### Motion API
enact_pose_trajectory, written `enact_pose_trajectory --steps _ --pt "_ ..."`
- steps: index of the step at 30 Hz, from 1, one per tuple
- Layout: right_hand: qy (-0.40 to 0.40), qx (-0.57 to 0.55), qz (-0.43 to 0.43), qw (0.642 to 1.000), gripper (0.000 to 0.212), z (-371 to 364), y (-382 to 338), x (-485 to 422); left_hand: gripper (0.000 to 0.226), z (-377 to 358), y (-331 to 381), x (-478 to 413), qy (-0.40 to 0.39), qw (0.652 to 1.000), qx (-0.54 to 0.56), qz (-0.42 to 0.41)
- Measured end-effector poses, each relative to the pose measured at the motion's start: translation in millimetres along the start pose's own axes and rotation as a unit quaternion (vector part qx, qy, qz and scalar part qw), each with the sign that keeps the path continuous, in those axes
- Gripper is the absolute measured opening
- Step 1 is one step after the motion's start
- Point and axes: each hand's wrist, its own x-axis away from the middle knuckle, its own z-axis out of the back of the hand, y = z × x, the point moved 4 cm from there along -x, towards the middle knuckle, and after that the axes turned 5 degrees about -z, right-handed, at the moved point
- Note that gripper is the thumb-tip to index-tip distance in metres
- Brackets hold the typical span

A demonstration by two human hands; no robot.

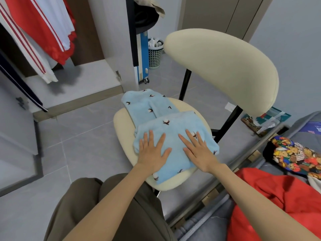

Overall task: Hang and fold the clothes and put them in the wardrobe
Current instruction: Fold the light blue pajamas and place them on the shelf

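Folding step: left hand (pixel 152 153) and right hand (pixel 199 152), fingers flat and released, press the blue garment (pixel 166 126); next fold toward twelve o'clock.

A fluffy light-blue piece of clothing with little brown and white flowers (pixel 161 119) lies folded on the round cream seat of a chair (pixel 125 136). The left hand (pixel 153 153) lies flat on the near part of it, fingers spread. The right hand (pixel 199 152) lies flat just beside it. The chair's big cream padded back (pixel 225 66) stands behind. On the left, red and white clothes (pixel 40 32) hang in the open wardrobe (pixel 97 49). A red cloth (pixel 278 197) and a colourful bear-print cloth (pixel 295 157) lie at the right. A white basket (pixel 155 54) stands far back.
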Motion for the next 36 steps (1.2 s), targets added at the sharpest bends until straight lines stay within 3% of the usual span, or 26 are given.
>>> enact_pose_trajectory --steps 7,10,12,18,27,32,36 --pt "-0.015 0.165 0.083 0.983 0.089 -2.5 7.9 33.3 0.1 -18.7 22.9 42.2 0.044 0.983 -0.127 -0.125" --pt "-0.002 0.206 0.067 0.976 0.1 -6.2 8.7 27.9 0.116 -27.7 19.8 43.2 0.034 0.976 -0.194 -0.099" --pt "0.02 0.205 0.057 0.977 0.097 -9.2 5.0 23.9 0.113 -27.4 16.5 38.3 0.028 0.976 -0.205 -0.071" --pt "0.032 0.189 0.038 0.981 0.08 -7.7 -5.9 14.3 0.079 -12.8 12.2 27.7 -0.041 0.983 -0.164 -0.075" --pt "0.072 0.105 0.102 0.987 0.041 35.1 -40.0 34.1 0.054 60.6 -3.8 57.6 0.008 0.997 0.043 -0.069" --pt "0.065 0.091 0.089 0.99 0.036 68.4 -55.2 61.8 0.034 90.2 -15.2 90.2 0.057 0.978 0.19 -0.07" --pt "0.041 0.041 0.063 0.996 0.026 88.6 -63.9 76.3 0.038 99.2 -10.0 106.0 0.107 0.956 0.268 -0.053"
